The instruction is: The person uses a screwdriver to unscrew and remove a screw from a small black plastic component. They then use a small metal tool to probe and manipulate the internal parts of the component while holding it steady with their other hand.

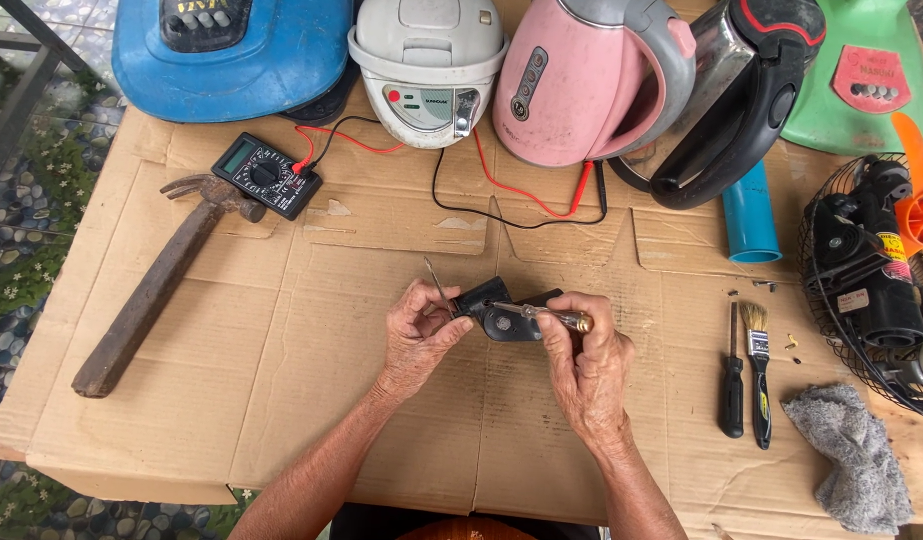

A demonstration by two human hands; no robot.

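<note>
On the worktop [282,400], the hammer [152,290] lies at the left, the multimeter [267,175] behind it. The kettles [582,80] stand at the back. The screwdriver [732,385] and brush [758,370] lie at the right, beside the cloth [852,455].

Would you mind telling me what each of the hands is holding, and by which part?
The left hand grips the small black part by its left end. The right hand pinches a small screwdriver by its handle, tip on the part.
</note>
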